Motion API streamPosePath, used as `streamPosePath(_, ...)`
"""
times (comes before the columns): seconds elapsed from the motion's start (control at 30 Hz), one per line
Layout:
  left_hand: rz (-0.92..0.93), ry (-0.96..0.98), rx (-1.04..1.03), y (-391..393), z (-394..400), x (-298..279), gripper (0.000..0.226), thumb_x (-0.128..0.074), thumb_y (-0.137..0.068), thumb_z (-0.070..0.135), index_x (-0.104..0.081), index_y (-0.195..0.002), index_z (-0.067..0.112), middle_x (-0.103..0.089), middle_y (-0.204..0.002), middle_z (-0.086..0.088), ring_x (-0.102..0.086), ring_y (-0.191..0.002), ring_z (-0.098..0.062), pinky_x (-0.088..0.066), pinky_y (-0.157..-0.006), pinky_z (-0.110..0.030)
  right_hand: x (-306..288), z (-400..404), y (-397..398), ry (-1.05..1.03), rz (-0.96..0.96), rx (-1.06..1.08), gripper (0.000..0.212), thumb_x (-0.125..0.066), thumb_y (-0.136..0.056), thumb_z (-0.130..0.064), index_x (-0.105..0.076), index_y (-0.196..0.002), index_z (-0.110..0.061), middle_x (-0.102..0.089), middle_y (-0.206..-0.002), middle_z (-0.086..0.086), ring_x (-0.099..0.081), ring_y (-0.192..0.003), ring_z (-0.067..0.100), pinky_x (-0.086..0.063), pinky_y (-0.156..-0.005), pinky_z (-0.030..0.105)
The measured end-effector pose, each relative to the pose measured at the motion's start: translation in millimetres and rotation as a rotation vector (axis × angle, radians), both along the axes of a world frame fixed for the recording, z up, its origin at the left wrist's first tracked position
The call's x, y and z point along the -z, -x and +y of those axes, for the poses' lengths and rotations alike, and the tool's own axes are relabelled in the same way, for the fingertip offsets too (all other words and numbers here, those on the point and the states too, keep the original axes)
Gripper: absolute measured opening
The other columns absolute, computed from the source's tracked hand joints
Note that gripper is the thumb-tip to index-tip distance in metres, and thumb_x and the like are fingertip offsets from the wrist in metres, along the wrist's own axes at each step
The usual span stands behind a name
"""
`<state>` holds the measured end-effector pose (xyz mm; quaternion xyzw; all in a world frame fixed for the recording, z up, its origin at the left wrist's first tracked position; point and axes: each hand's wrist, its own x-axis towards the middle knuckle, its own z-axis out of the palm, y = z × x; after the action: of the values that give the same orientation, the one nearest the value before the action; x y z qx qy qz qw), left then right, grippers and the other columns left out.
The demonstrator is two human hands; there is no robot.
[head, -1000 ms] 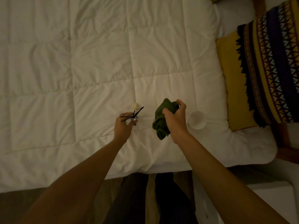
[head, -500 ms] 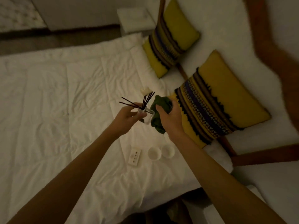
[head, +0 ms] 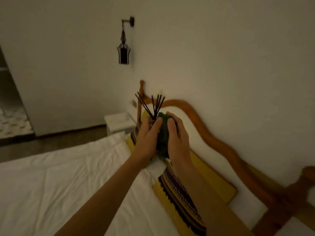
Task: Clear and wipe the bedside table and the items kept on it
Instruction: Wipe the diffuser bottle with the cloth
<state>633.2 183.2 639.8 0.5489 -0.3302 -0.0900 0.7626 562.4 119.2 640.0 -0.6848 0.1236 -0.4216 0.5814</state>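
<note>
My left hand (head: 148, 133) grips a small reed diffuser (head: 152, 108); its dark sticks fan upward above my fingers and its glass body is mostly hidden by my hand. My right hand (head: 177, 135) holds a bunched dark green cloth (head: 163, 133) pressed against the diffuser. Both hands are raised together over the pillow end of the bed. A white bedside table (head: 119, 122) stands at the far side of the bed, beside the headboard.
The white quilted bed (head: 51, 184) fills the lower left. Yellow patterned pillows (head: 180, 193) lean on the curved wooden headboard (head: 213, 138). A dark lantern lamp (head: 124, 51) hangs on the wall. A doorway with patterned floor tiles (head: 12, 123) lies at left.
I lifted the diffuser off the bed and brought the cloth against it. My view swung up from the quilt to the wall and headboard.
</note>
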Motion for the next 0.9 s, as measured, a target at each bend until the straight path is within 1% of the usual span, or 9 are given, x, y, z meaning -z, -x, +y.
streamPosePath(0.13, -0.088, 0.025, -0.097, 16.8, -15.1, -41.8, 0.057, -0.030, -0.102, 0.051, -0.061, -0.104, 0.003, -0.068, -0.100, -0.018, -0.067, -0.093, -0.032, -0.058, -0.078, -0.042, -32.6, 2.4, 13.5, 0.120, -0.042, 0.075, 0.022, -0.044, -0.101, -0.055, -0.044, -0.111, -0.075, -0.054, -0.103, -0.053, -0.055, -0.098, -0.025, -0.048, -0.073, 0.002)
streamPosePath(0.2, -0.209, -0.001, -0.181, 24.3, -18.0, -56.3, 0.064, -0.023, -0.100, 0.052, -0.059, -0.101, -0.001, -0.065, -0.094, -0.022, -0.064, -0.087, -0.036, -0.055, -0.078, -0.048, -43.3, 0.6, 18.4, 0.117, -0.069, 0.108, 0.019, -0.042, -0.103, -0.050, -0.044, -0.107, -0.069, -0.052, -0.098, -0.056, -0.053, -0.092, -0.029, -0.041, -0.066, -0.004)
streamPosePath(0.33, -0.389, 0.065, -0.176, 37.1, -17.7, -74.4, 0.051, -0.026, -0.105, 0.039, -0.055, -0.098, -0.002, -0.065, -0.087, -0.021, -0.063, -0.077, -0.027, -0.056, -0.064, -0.028, -59.7, -17.1, 19.8, -0.038, -0.073, 0.108, 0.017, -0.041, -0.105, -0.045, -0.055, -0.107, -0.054, -0.069, -0.096, -0.028, -0.068, -0.090, -0.003, -0.055, -0.066, 0.012)
streamPosePath(0.43, -0.460, 0.064, -0.139, 42.2, -12.7, -85.0, 0.044, -0.024, -0.108, 0.029, -0.051, -0.089, 0.000, -0.056, -0.077, -0.020, -0.054, -0.066, -0.026, -0.047, -0.057, -0.029, -79.6, -26.3, 21.7, -0.242, -0.005, -0.024, 0.024, -0.047, -0.105, -0.035, -0.069, -0.113, -0.028, -0.075, -0.102, 0.000, -0.072, -0.095, 0.022, -0.059, -0.086, 0.041)
streamPosePath(0.5, -0.443, 0.076, -0.133, 46.2, -13.8, -91.8, 0.042, -0.026, -0.109, 0.026, -0.047, -0.082, 0.002, -0.050, -0.070, -0.013, -0.047, -0.058, -0.019, -0.043, -0.053, -0.027, -95.2, -22.5, 25.4, -0.352, -0.021, -0.047, 0.025, -0.052, -0.103, -0.033, -0.071, -0.108, -0.018, -0.073, -0.099, 0.010, -0.071, -0.092, 0.028, -0.057, -0.086, 0.044)
streamPosePath(0.67, -0.416, 0.070, -0.329, 39.1, -22.1, -117.9, 0.039, -0.029, -0.107, 0.019, -0.049, -0.081, -0.002, -0.050, -0.067, -0.007, -0.046, -0.057, 0.003, -0.041, -0.055, -0.015, -98.9, 4.3, 25.5, -0.187, -0.162, 0.114, 0.011, -0.042, -0.105, -0.041, -0.049, -0.113, -0.040, -0.063, -0.108, -0.010, -0.064, -0.098, 0.008, -0.053, -0.072, 0.026)
streamPosePath(0.77, -0.463, 0.017, -0.312, 38.7, -20.8, -129.6, 0.035, -0.030, -0.106, 0.016, -0.045, -0.075, 0.008, -0.046, -0.065, 0.001, -0.046, -0.057, 0.005, -0.039, -0.057, -0.011, -103.3, 11.3, 27.0, -0.097, -0.142, 0.213, 0.012, -0.037, -0.107, -0.041, -0.041, -0.118, -0.040, -0.059, -0.106, -0.013, -0.061, -0.096, 0.004, -0.052, -0.073, 0.024)
streamPosePath(0.83, -0.448, 0.024, -0.259, 42.7, -19.1, -131.5, 0.037, -0.031, -0.105, 0.017, -0.042, -0.071, 0.011, -0.046, -0.060, 0.006, -0.046, -0.055, 0.005, -0.040, -0.058, -0.006, -119.7, 3.1, 28.2, -0.092, -0.091, 0.261, 0.015, -0.039, -0.106, -0.039, -0.050, -0.113, -0.031, -0.064, -0.101, -0.007, -0.065, -0.092, 0.011, -0.055, -0.074, 0.031)
streamPosePath(0.9, -0.408, 0.037, -0.210, 47.2, -17.5, -131.4, 0.039, -0.032, -0.105, 0.018, -0.039, -0.067, 0.014, -0.046, -0.053, 0.012, -0.048, -0.054, 0.006, -0.039, -0.057, -0.001, -138.7, -7.7, 29.5, -0.221, -0.021, 0.183, 0.023, -0.047, -0.103, -0.034, -0.063, -0.109, -0.020, -0.070, -0.103, 0.006, -0.068, -0.096, 0.025, -0.058, -0.088, 0.048)
